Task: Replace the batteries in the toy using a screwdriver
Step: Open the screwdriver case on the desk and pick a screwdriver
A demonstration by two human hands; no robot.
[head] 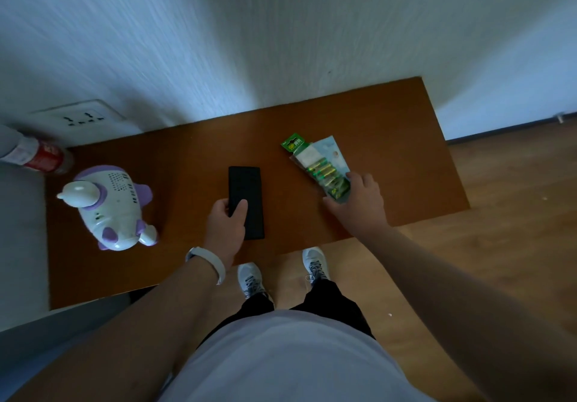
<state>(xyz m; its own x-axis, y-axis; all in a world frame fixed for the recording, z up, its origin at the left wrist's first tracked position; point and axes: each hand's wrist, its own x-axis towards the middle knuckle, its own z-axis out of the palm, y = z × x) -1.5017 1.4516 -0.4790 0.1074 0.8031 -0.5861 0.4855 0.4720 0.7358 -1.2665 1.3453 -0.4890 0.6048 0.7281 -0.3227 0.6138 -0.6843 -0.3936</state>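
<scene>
One white-and-purple toy (112, 208) lies on the left of the worktop (390, 139). The left hand (226, 223) grips one flat black case (245, 189) at the centre. The right hand (359, 204) pinches the near end of one battery pack (318, 164); its cell count is unclear. One bottle (40, 156) at far left is cut off.

Standing person, both bare arms reaching forward and down. The left hand (226, 222) grips the near end of a black case (246, 195), thumb laid across its top and fingers curled round its left edge. A white band (207, 264) circles that wrist. Right of the case, the right hand (359, 203) grips the near end of a battery pack (321, 167), fingers over it, thumb low at the side toward the case. The right arm stretches out straighter than the left.
</scene>
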